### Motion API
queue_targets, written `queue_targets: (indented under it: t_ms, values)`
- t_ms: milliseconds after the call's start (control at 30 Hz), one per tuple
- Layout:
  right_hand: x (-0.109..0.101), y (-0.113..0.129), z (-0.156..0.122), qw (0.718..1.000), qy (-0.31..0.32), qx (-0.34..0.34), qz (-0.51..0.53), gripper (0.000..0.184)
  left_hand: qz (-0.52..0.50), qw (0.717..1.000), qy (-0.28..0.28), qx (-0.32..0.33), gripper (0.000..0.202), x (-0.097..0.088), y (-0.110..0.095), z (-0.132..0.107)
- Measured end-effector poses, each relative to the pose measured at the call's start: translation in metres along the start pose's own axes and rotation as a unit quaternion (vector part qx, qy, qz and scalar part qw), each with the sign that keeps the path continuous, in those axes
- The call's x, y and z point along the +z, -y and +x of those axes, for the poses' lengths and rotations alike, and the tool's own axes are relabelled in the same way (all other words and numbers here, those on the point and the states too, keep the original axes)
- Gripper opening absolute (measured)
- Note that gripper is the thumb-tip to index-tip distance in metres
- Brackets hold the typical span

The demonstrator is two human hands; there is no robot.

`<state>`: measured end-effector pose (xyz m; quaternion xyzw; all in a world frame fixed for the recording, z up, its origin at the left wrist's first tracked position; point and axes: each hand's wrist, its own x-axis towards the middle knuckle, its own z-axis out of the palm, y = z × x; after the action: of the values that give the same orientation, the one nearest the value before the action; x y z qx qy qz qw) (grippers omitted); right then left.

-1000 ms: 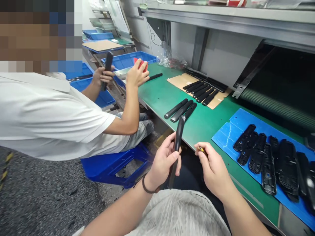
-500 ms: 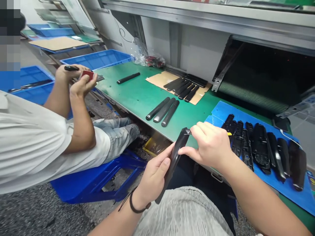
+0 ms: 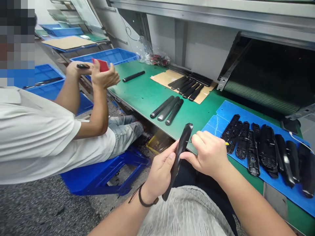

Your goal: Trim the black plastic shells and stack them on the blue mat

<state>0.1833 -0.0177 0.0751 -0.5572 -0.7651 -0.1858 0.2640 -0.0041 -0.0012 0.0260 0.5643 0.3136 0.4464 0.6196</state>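
Observation:
My left hand is wrapped round a long, glossy black plastic shell, tilted over my lap with its upper end toward the bench. Closed in a grip, my right hand holds a slim tool with a yellow end. The tool's thin tip points at the shell's right edge near the upper end; I cannot tell whether it touches. My right thumb rests against or very near the shell. Beyond the shell, three similar black pieces lie side by side on the green bench.
A blue sheet on the right carries several black shells. Several dark pieces lie on cardboard; another black piece lies farther left. On a blue stool, a co-worker holds a red block and a dark piece.
My right hand has moved down along the shell, from its upper end to its side. The co-worker's hand with the red block has risen. The view has shifted slightly.

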Motion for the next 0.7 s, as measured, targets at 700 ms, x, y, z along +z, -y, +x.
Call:
queue_targets:
  t_ms: [700]
  values:
    - [0.013,0.035,-0.016,0.997,0.029,-0.046,0.045,0.061,-0.038,0.997,-0.037,-0.054,0.058,0.001,-0.013,0.019]
